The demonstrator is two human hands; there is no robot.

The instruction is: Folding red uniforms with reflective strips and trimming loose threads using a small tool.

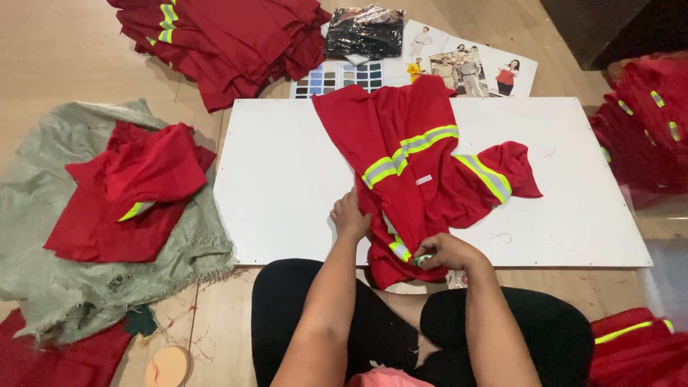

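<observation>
While the red cloth garment with yellow-and-grey reflective stripes [419,168] lay spread on the white rectangular board [287,179], its long axis ran from the far edge of that board, near the middle, down to the near edge, where its lower end spilled off toward the person's lap. A shorter part, also striped, branched toward the right edge of the board. Both hands worked at that near end, so the bulk of the cloth stretched away from the fingers, up and slightly rightward.

The left hand [350,215] rested flat-ish on the garment's left margin just inside the near edge, fingers curled loosely and pressing the cloth rather than pinching it; whether any fold was caught beneath them could not be told. The right hand [444,252] sat right at the near edge, fingers closed around a small greenish object [423,259] whose kind could not be made out, held against the striped hem. Of the two, the right hand was nearer the hem, the left nearer the body of the garment.

Off the board's left edge a stack of red cloth pieces [125,190] sat on grey-green sacking [43,236]. Beyond the far edge lay another red pile [229,43], a colour-swatch card [337,77] and a black glossy bundle [364,30].
</observation>
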